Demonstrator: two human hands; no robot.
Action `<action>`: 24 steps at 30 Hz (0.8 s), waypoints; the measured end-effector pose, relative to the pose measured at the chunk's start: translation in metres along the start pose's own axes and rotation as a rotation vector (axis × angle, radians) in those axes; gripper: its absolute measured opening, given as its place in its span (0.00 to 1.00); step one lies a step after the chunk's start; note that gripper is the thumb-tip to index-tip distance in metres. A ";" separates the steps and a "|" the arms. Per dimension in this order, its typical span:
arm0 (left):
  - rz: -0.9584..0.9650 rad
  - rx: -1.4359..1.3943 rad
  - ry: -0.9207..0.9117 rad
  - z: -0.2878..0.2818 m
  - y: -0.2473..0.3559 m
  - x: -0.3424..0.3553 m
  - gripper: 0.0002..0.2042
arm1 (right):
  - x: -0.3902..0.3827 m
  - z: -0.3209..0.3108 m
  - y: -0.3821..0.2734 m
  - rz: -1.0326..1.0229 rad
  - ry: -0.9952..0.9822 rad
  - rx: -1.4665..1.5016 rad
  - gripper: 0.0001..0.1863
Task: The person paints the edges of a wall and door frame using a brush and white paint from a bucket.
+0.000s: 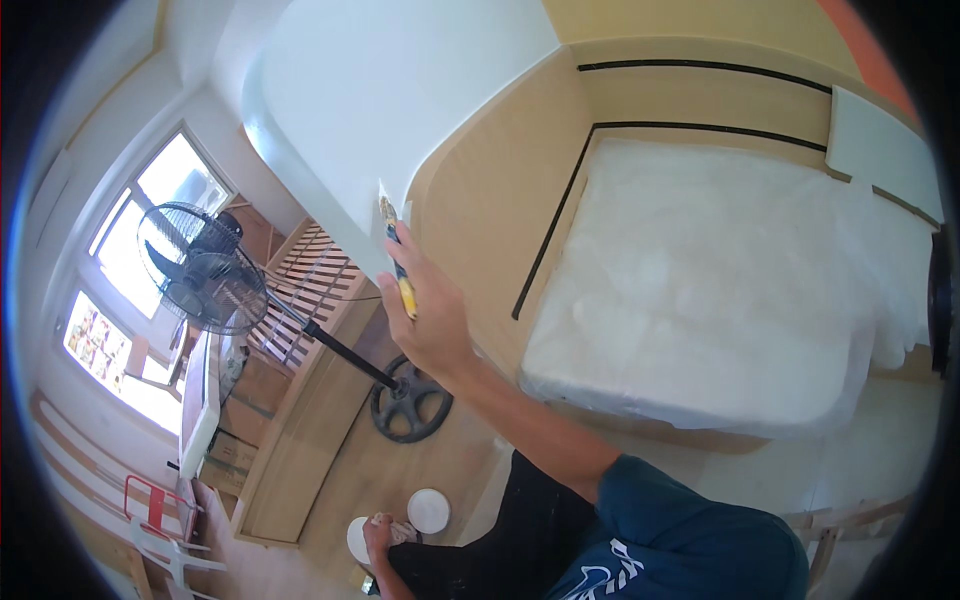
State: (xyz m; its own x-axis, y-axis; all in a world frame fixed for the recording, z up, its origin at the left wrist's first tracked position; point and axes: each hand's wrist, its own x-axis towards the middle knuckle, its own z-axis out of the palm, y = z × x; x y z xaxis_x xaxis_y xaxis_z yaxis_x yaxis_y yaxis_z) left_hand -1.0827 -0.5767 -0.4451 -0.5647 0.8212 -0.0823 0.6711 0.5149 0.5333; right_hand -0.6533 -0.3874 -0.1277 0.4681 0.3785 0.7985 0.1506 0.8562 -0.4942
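My right hand [430, 305] is closed around a paintbrush [388, 215] with a dark-and-yellow handle. Its pale bristles point up at a smooth white panel [350, 100] with a rounded edge, near where the white meets a beige curved board [500, 190]. Whether the tip touches the surface is hard to tell. Low down, my left hand [379, 537] is closed at the side of a round white tub [357, 540]; its fingers are small and partly hidden. A second round white tub or lid [429, 510] sits on the floor just beyond it.
A standing fan [215, 280] with a round black base [410, 400] stands at left. Behind it are a slatted wooden bed frame [305, 265], cardboard boxes [250, 400] and chairs [165, 540]. A plastic-covered mattress [700, 290] fills the right side. Black strips [550, 230] run along the beige panels.
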 end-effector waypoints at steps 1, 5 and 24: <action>-0.007 0.017 -0.009 -0.001 0.002 -0.002 0.23 | 0.001 0.001 0.001 0.033 -0.042 -0.016 0.16; -0.007 0.007 0.002 -0.001 0.010 -0.006 0.23 | -0.005 -0.006 -0.004 0.042 -0.183 -0.079 0.18; -0.019 0.072 -0.002 0.001 0.020 -0.002 0.26 | 0.001 -0.017 0.017 0.119 -0.206 0.031 0.18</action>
State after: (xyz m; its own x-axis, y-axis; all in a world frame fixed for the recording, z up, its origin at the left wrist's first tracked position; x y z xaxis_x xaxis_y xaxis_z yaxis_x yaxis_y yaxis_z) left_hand -1.0672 -0.5677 -0.4350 -0.5763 0.8118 -0.0937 0.6932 0.5464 0.4701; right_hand -0.6351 -0.3788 -0.1412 0.2925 0.5383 0.7904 0.0772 0.8105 -0.5806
